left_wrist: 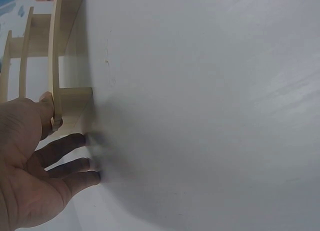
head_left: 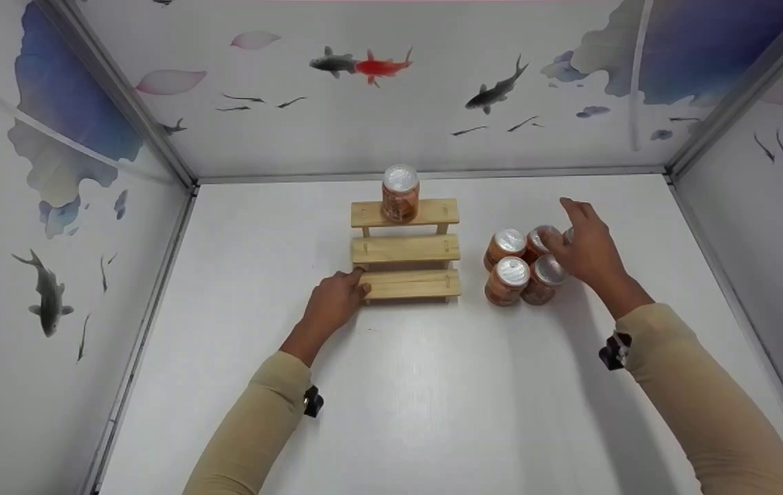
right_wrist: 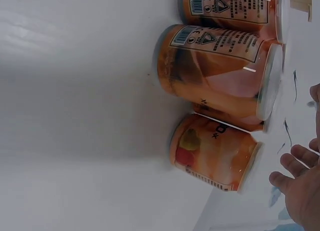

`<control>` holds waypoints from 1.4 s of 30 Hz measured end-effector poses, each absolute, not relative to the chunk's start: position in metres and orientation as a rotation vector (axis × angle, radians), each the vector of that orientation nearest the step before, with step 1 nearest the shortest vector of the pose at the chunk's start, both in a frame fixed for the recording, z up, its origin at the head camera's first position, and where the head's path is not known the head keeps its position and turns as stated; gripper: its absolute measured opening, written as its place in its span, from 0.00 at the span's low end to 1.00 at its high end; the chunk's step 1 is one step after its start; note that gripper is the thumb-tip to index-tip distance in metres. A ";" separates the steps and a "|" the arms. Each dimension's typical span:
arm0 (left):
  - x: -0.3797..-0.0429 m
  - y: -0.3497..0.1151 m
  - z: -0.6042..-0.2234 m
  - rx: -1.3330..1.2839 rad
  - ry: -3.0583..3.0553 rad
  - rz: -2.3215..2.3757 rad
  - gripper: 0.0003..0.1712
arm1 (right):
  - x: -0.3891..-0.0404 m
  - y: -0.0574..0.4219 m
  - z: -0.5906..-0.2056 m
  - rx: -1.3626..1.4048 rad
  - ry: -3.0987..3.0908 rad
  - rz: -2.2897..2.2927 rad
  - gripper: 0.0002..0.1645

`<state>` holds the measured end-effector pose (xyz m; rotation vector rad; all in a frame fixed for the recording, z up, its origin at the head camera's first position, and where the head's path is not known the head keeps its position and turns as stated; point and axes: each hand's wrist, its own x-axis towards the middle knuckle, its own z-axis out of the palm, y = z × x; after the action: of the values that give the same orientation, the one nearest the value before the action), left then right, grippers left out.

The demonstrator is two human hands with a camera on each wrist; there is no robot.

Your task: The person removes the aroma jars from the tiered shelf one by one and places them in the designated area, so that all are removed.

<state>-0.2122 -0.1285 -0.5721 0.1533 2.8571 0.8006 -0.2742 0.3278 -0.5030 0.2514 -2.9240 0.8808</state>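
A three-tier wooden step rack [head_left: 405, 248] stands at the middle back of the table. On its top tier sits one upright orange can with a silver lid [head_left: 400, 199]. My left hand [head_left: 333, 299] pinches the left end of the lowest board between thumb and finger; the left wrist view shows its other fingers [left_wrist: 70, 148] spread below the board. To the rack's right, several matching cans [head_left: 504, 285] stand upright in a cluster. Above their rear right side hovers my right hand [head_left: 587, 247], fingers extended, partly covering the cans behind it. In the right wrist view those fingers [right_wrist: 295, 163] are apart from the nearest can [right_wrist: 215, 153].
Printed wall panels with fish enclose the white table [head_left: 391, 412] at the back [head_left: 432, 137] and both sides. A metal frame edge [head_left: 157, 275] runs along the table's left side. Small black devices [head_left: 615, 350] are worn at both wrists.
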 end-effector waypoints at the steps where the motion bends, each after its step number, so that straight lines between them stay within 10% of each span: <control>1: -0.212 -0.128 -0.572 0.146 2.852 0.797 0.27 | -0.275 0.325 -0.502 0.267 -2.909 0.890 0.47; 42: -0.214 -0.127 -0.573 0.141 2.865 0.777 0.27 | -0.296 0.184 -0.471 0.641 -2.868 0.902 0.51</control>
<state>-0.2144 -0.1267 -0.5733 0.1413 2.8647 0.7773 -0.2957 0.1842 -0.4711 0.6406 -2.8677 0.9021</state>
